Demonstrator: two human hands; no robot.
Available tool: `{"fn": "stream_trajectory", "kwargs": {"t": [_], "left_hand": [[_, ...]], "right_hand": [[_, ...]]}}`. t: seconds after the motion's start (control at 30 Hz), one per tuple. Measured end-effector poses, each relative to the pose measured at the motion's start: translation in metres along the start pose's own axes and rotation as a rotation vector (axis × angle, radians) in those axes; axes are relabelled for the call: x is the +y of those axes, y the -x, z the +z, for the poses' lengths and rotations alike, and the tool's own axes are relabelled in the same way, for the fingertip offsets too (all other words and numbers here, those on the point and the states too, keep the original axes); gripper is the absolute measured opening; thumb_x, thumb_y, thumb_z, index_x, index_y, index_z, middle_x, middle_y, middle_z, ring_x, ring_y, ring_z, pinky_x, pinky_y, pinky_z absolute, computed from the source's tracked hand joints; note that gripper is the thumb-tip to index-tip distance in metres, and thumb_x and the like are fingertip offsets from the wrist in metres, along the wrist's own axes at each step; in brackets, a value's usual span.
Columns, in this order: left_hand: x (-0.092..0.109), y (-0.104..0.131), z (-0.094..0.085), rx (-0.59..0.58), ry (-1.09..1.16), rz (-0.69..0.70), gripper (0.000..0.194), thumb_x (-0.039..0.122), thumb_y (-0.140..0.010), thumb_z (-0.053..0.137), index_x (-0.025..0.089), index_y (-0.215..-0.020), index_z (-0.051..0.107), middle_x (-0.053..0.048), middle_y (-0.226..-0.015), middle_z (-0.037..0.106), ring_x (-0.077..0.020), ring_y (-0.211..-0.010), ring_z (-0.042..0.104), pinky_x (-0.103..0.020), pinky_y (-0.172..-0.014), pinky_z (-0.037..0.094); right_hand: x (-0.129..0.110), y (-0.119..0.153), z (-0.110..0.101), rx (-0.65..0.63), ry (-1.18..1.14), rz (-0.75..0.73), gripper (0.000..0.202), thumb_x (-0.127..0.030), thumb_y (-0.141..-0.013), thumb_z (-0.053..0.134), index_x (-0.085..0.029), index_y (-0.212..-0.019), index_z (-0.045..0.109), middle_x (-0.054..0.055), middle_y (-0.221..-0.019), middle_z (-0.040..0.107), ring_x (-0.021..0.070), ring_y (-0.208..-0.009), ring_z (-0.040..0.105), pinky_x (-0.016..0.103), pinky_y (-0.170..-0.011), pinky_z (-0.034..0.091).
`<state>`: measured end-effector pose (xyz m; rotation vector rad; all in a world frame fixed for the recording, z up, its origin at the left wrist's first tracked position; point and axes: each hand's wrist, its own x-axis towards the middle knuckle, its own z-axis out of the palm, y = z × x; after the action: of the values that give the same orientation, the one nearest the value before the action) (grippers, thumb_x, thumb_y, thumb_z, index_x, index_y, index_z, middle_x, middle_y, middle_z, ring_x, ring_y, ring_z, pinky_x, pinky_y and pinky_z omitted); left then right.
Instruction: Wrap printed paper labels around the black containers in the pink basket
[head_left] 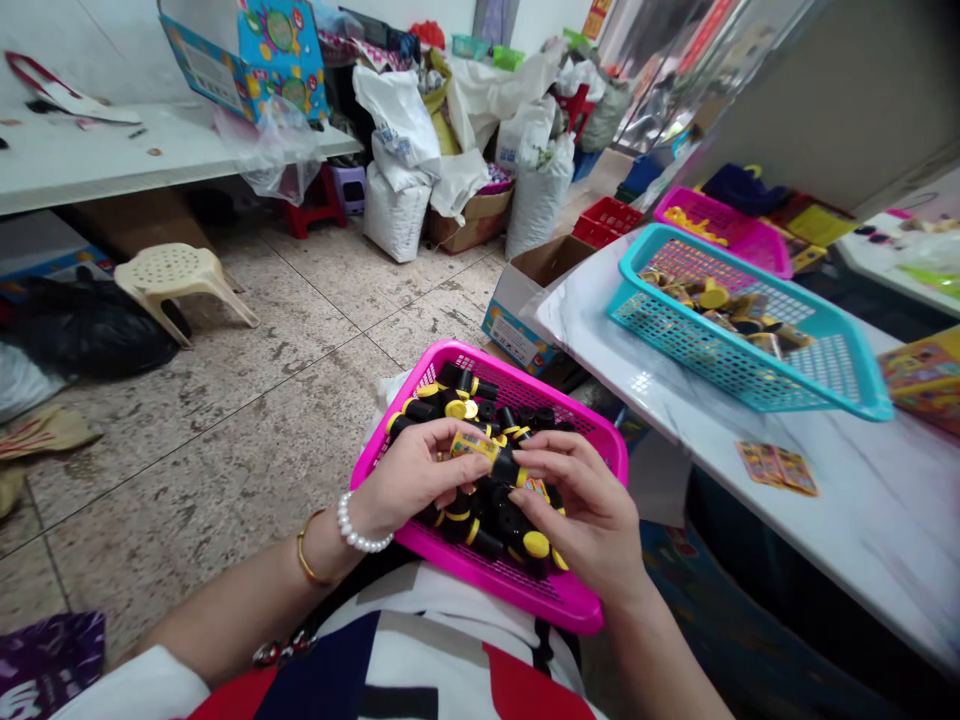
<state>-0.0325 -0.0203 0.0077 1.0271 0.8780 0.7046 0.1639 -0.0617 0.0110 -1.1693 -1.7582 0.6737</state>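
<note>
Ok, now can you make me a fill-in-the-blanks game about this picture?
1. Many tubs in the pink basket have ____ caps.
2. The beaded bracelet is on the wrist of the ____ hand.
3. The turquoise basket is on the person's ____ side.
4. The little stool has a seat full of small ____.

Missing words: yellow; left; right; holes.

We are looking at a cream plastic stool point(176, 272), which is standing on the stained tile floor point(300, 330). Just left of it, a black plastic bag point(90, 325) is slumping. Behind it, a white worktop point(90, 160) is holding up a blue printed carton point(281, 60), and a clear plastic bag point(281, 150) is hanging over the edge. Beyond it to the right, we are seeing a red stool point(316, 205) and white sacks point(397, 205). Nearer us than it, a purple bag point(56, 660) is lying.
</note>
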Motion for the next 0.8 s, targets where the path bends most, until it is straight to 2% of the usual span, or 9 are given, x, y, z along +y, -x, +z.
{"fn": "stream_trajectory", "kwargs": {"t": [0.13, 0.2, 0.3, 0.4, 0.47, 0.6, 0.67, 0.8], "left_hand": [[-0.004, -0.006, 0.006, -0.046, 0.004, 0.037, 0.032, 0.032, -0.073, 0.075, 0.013, -0.097, 0.066, 0.001, -0.071, 0.06, -0.0064, -0.056, 0.05, -0.018, -0.051, 0.041], [-0.005, -0.007, 0.008, -0.084, 0.026, 0.046, 0.035, 0.033, -0.074, 0.074, 0.014, -0.102, 0.065, 0.0, -0.072, 0.061, -0.0078, -0.058, 0.053, -0.019, -0.055, 0.043], [-0.007, -0.007, 0.004, -0.113, 0.063, 0.034, 0.044, 0.037, -0.077, 0.07, 0.015, -0.114, 0.059, -0.001, -0.071, 0.062, -0.0101, -0.058, 0.055, -0.021, -0.052, 0.044], [-0.01, -0.006, 0.0, -0.094, 0.046, 0.028, 0.038, 0.036, -0.076, 0.072, 0.015, -0.106, 0.062, -0.001, -0.071, 0.062, -0.0099, -0.056, 0.055, -0.021, -0.051, 0.044], [-0.011, -0.005, 0.004, -0.043, 0.018, 0.069, 0.032, 0.034, -0.074, 0.073, 0.015, -0.099, 0.065, -0.002, -0.075, 0.064, -0.0092, -0.058, 0.055, -0.021, -0.054, 0.045], [-0.012, -0.004, 0.018, 0.077, -0.056, 0.179, 0.025, 0.033, -0.076, 0.071, 0.016, -0.093, 0.065, -0.003, -0.083, 0.067, -0.0112, -0.068, 0.06, -0.02, -0.059, 0.048], [-0.011, -0.005, 0.021, 0.052, -0.086, 0.16, 0.024, 0.035, -0.077, 0.07, 0.016, -0.091, 0.063, -0.002, -0.077, 0.066, -0.0105, -0.062, 0.059, -0.019, -0.055, 0.047], [-0.01, -0.007, 0.017, -0.039, -0.045, 0.053, 0.035, 0.045, -0.082, 0.063, 0.018, -0.103, 0.057, 0.002, -0.062, 0.062, -0.0085, -0.042, 0.053, -0.017, -0.038, 0.04]], "right_hand": [[0.001, 0.001, -0.001, -0.013, 0.171, -0.107, 0.042, -0.015, -0.079, 0.07, -0.03, -0.117, 0.061, 0.006, -0.105, 0.066, 0.0224, -0.097, 0.063, 0.038, -0.085, 0.054], [0.001, 0.003, -0.002, 0.016, 0.189, -0.125, 0.044, -0.014, -0.079, 0.069, -0.03, -0.119, 0.059, 0.006, -0.105, 0.067, 0.0231, -0.096, 0.064, 0.039, -0.084, 0.055], [0.002, 0.007, -0.004, 0.054, 0.198, -0.146, 0.044, -0.011, -0.079, 0.067, -0.03, -0.119, 0.06, 0.007, -0.109, 0.067, 0.0242, -0.1, 0.064, 0.041, -0.086, 0.055], [0.005, 0.012, -0.004, 0.053, 0.199, -0.164, 0.042, -0.011, -0.078, 0.069, -0.03, -0.115, 0.063, 0.007, -0.11, 0.068, 0.0252, -0.101, 0.064, 0.043, -0.086, 0.055], [0.01, 0.013, 0.001, 0.076, 0.13, -0.085, 0.036, -0.015, -0.076, 0.072, -0.029, -0.109, 0.067, 0.007, -0.103, 0.069, 0.0248, -0.095, 0.066, 0.042, -0.082, 0.057], [0.017, 0.014, 0.013, 0.143, -0.255, 0.244, 0.024, -0.025, -0.075, 0.076, -0.024, -0.098, 0.07, 0.005, -0.092, 0.069, 0.0204, -0.081, 0.068, 0.035, -0.072, 0.06], [0.018, 0.014, 0.014, 0.118, -0.4, 0.335, 0.025, -0.025, -0.076, 0.076, -0.024, -0.1, 0.069, 0.005, -0.093, 0.068, 0.0195, -0.082, 0.068, 0.034, -0.075, 0.059], [0.018, 0.012, 0.005, 0.001, -0.525, 0.328, 0.042, -0.03, -0.076, 0.076, -0.029, -0.116, 0.064, 0.006, -0.11, 0.062, 0.0177, -0.084, 0.066, 0.035, -0.078, 0.058]]}}
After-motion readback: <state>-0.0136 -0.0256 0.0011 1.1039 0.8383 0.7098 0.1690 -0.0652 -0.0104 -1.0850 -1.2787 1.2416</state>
